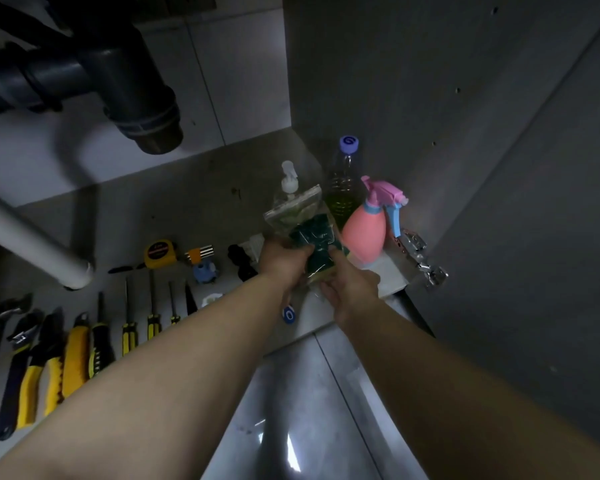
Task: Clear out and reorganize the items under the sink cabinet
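1. Just left of the pink spray bottle, a clear packet of green scouring pads is held by both hands.
2. The left hand grips the packet's left side, fingers curled round it.
3. The right hand pinches its lower edge, on the spray bottle's side.
4. Behind the spray bottle stands a purple-capped bottle; a white pump bottle stands further left, behind the packet.
5. Well left of the spray bottle lie a yellow tape measure, screwdrivers and pliers.

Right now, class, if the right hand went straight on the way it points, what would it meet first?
The sponge packet that the right hand grips; past it, probably the pump bottle, though depth is unclear.
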`<control>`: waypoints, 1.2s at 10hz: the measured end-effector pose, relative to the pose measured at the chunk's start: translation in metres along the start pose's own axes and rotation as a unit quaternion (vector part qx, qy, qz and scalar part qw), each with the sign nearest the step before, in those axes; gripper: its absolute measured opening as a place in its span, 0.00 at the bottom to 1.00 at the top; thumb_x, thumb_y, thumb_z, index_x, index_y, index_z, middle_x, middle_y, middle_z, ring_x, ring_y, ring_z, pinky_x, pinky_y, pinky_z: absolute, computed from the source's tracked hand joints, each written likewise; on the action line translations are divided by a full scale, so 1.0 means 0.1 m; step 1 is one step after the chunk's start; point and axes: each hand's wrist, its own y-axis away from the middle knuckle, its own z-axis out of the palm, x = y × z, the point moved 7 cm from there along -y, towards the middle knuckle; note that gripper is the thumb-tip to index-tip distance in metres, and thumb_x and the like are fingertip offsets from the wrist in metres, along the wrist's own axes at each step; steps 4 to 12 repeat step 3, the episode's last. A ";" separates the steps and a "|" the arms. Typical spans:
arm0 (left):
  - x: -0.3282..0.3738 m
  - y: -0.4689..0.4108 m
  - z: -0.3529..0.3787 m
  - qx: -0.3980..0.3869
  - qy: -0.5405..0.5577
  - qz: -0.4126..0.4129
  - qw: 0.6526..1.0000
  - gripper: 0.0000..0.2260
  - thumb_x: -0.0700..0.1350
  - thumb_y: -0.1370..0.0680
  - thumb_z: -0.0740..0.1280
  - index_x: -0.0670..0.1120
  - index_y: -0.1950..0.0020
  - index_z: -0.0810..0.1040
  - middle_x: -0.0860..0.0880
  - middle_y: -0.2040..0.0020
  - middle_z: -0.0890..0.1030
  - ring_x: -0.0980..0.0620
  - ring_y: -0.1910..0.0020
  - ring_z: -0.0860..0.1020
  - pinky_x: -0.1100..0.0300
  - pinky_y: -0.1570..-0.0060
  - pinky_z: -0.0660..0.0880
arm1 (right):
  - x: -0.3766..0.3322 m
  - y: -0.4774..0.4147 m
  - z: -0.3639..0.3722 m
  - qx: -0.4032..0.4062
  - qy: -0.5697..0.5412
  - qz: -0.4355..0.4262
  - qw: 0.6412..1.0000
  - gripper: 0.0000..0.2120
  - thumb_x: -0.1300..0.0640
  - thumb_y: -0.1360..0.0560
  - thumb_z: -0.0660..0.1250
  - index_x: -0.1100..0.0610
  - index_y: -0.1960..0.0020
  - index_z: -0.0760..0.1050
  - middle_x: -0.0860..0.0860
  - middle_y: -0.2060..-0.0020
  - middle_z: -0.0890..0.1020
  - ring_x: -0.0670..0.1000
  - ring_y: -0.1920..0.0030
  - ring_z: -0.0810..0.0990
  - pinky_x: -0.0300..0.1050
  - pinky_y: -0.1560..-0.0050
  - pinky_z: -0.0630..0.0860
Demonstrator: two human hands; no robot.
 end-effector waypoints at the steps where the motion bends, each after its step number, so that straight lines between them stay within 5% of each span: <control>1: 0.03 -0.02 0.00 -0.008 -0.024 0.004 1.000 0.06 0.46 0.24 0.74 0.49 0.54 0.77 0.44 0.54 0.85 0.47 0.60 0.85 0.56 0.65 0.83 | 0.01 0.01 0.01 -0.024 0.002 0.004 1.000 0.32 0.52 0.27 0.77 0.60 0.29 0.68 0.60 0.41 0.81 0.56 0.48 0.85 0.44 0.57 0.84; 2: 0.04 -0.04 0.01 -0.019 -0.018 0.002 1.000 0.07 0.45 0.24 0.75 0.46 0.50 0.79 0.43 0.53 0.86 0.44 0.58 0.85 0.49 0.59 0.85 | -0.01 0.04 -0.01 -0.051 0.015 -0.003 0.999 0.26 0.50 0.26 0.75 0.59 0.33 0.73 0.59 0.42 0.82 0.56 0.45 0.84 0.46 0.52 0.84; 3: 0.06 -0.02 0.00 -0.006 -0.037 0.014 0.999 0.17 0.49 0.24 0.75 0.42 0.40 0.79 0.41 0.47 0.84 0.41 0.50 0.84 0.50 0.51 0.82 | -0.05 0.10 -0.08 -0.021 0.067 -0.022 0.997 0.29 0.43 0.28 0.75 0.57 0.35 0.71 0.57 0.43 0.80 0.53 0.47 0.81 0.44 0.62 0.80; 12: 0.06 -0.02 0.00 -0.006 -0.037 0.014 0.999 0.17 0.49 0.24 0.75 0.42 0.40 0.79 0.41 0.47 0.84 0.41 0.50 0.84 0.50 0.51 0.82 | -0.05 0.10 -0.08 -0.021 0.067 -0.022 0.997 0.29 0.43 0.28 0.75 0.57 0.35 0.71 0.57 0.43 0.80 0.53 0.47 0.81 0.44 0.62 0.80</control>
